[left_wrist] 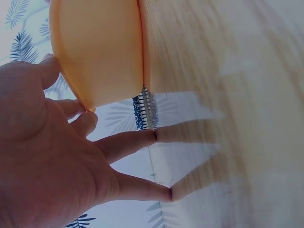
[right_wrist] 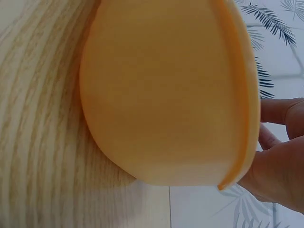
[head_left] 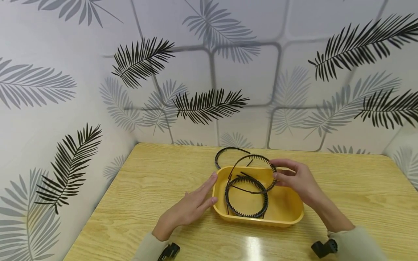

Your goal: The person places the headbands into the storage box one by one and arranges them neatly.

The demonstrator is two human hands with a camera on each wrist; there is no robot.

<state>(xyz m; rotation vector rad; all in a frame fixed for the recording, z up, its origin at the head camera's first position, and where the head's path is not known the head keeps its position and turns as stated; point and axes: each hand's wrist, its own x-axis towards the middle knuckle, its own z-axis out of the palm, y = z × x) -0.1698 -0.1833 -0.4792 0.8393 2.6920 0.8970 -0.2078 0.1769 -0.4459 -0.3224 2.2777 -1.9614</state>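
A yellow plastic tub stands on the table, with several black toothed headbands lying in a ring at its left side. Between thumb and fingers, my right hand pinches another black headband by its right side, tilted over the tub. In the right wrist view the tub's outer wall hides the fingertips and that headband. My left hand rests against the left end of the tub. The left wrist view shows its thumb at the rim and its other fingers spread, two reaching the tabletop.
One more headband lies on the wooden table just behind the tub's left corner; its teeth also show in the left wrist view. A leaf-patterned wall rises along the table's back edge.
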